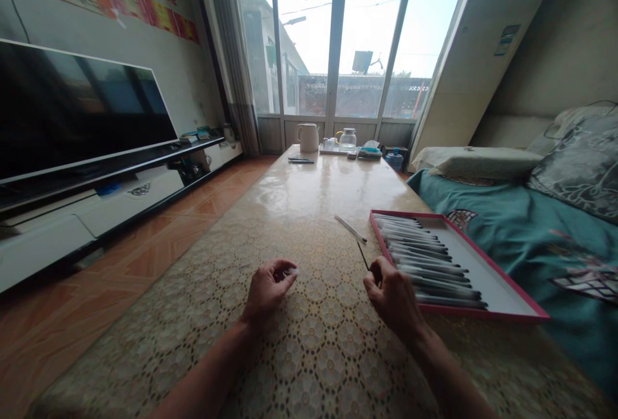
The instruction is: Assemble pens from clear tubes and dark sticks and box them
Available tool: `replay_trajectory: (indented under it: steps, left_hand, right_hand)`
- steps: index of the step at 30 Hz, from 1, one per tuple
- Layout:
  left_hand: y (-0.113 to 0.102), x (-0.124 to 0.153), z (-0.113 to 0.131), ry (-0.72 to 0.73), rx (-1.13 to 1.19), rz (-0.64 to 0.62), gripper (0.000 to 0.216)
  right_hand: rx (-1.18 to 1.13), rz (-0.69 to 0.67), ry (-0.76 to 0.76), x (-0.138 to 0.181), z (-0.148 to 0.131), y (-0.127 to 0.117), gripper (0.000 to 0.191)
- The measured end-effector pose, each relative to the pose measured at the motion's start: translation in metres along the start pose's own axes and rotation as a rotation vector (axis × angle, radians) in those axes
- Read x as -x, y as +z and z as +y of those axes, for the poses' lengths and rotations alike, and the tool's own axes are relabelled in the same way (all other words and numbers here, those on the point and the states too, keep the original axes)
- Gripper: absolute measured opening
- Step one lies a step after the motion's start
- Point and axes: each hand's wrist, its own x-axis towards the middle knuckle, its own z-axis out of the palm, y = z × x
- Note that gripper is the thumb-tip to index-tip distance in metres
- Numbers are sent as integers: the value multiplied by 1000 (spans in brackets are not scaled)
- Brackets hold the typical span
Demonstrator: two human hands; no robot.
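My left hand (pixel 270 287) hovers over the patterned tablecloth (pixel 318 316), thumb and fingers pinched on a small pale piece (pixel 292 271) that I cannot make out clearly. In my right hand (pixel 391 287) is a thin dark rod (pixel 362 255), perhaps a pen refill, its far end pointing away and a little left. Just past that end lies a slim clear pen-like tube (pixel 350 228) with a dark tip. Beside my right hand stands a shallow red-rimmed box (pixel 502 271), where several slim pens (pixel 429 251) with dark ends lie in a row.
At the table's far end are a beige kettle (pixel 308 138), a glass pitcher (pixel 347 139), a tissue pack (pixel 369 150) and some pens (pixel 301 160). A sofa with a teal cover (pixel 487 206) borders the right; a television (pixel 87 110) stands left.
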Motion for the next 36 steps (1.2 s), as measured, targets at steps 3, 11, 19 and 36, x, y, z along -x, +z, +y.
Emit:
replay_trajectory:
  steps: [3, 11, 19, 36]
  left_hand:
    - [0, 0, 2, 1, 2, -1, 19]
    - [5, 3, 0, 36, 22, -79, 20]
    - [9, 6, -1, 198, -147, -155, 27]
    - [9, 7, 2, 198, -248, -226, 20]
  right_hand:
    - [-24, -70, -51, 4, -5, 6, 10]
    - [-128, -224, -101, 9, -11, 22, 9]
    - [51, -166, -134, 9, -27, 20, 15]
    - [548, -11, -97, 3, -3, -2, 32]
